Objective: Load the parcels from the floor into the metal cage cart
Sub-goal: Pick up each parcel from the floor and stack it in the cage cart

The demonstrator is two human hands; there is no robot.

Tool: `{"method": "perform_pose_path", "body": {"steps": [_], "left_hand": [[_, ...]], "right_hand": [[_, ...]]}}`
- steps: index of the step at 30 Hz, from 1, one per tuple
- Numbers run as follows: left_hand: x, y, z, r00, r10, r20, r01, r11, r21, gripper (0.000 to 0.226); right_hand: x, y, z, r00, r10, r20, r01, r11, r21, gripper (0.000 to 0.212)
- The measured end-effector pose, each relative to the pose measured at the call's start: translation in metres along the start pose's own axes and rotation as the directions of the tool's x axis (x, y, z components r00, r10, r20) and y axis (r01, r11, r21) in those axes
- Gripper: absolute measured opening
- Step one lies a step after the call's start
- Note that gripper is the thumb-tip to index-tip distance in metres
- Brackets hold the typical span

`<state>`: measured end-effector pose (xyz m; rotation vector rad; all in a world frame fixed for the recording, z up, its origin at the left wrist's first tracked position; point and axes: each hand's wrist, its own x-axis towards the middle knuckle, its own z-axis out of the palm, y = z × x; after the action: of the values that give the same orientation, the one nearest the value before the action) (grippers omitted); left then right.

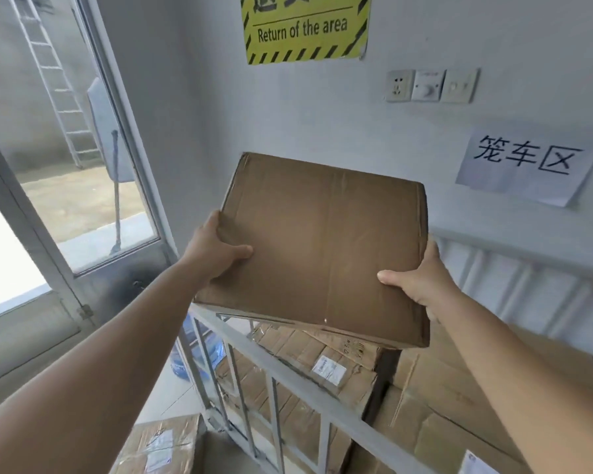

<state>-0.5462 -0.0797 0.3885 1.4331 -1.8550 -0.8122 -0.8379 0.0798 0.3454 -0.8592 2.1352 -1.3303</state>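
Grey metal bars of the cage cart [271, 354] are filling the lower middle of our view, and the cart is already holding stacked boxes [322, 364] up near its top rail. We are holding a brown cardboard box [322, 248] in the air above that rail, tilted, its near bottom edge just over the bars and not yet resting on the stack. On the floor outside the cart another taped parcel [158, 446] is waiting at the lower left. Our left hand [216, 248] is gripping the box's left edge, thumb lying on the top face and fingers hidden beneath; our right hand [421, 278] is clasping the near right corner the same way. We are judging the box to be stiff and fairly light, since it is riding at arm's reach on two edge grips. Its plain card looks smooth, so holding it at opposite edges with fingers underneath seems safest while we are lowering it flat.
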Motion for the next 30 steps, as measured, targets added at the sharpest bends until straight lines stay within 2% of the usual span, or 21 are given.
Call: {"method": "perform_pose_path", "body": {"steps": [6,14,23,30], "left_hand": [[0.089,-0.032,0.052,0.971,-0.007,0.238,-0.003,0.999,0.042,0.099],[0.153,-0.112,0.122,0.863,-0.142,0.485,0.084,0.987,0.139,0.099],[0.185,-0.201,0.199,0.758,-0.343,0.555,0.174,0.926,0.334,0.092],[0.205,-0.262,0.260,0.663,-0.471,0.583,0.186,0.857,0.481,0.107]], "right_hand": [[0.041,0.037,0.043,0.967,0.249,-0.049,-0.249,0.969,0.005,0.116],[0.063,0.103,0.109,0.845,0.531,-0.060,-0.533,0.846,-0.029,0.127],[0.094,0.181,0.170,0.745,0.665,-0.041,-0.666,0.739,-0.103,0.119],[0.110,0.241,0.211,0.629,0.778,0.000,-0.775,0.627,-0.076,0.123]]}}
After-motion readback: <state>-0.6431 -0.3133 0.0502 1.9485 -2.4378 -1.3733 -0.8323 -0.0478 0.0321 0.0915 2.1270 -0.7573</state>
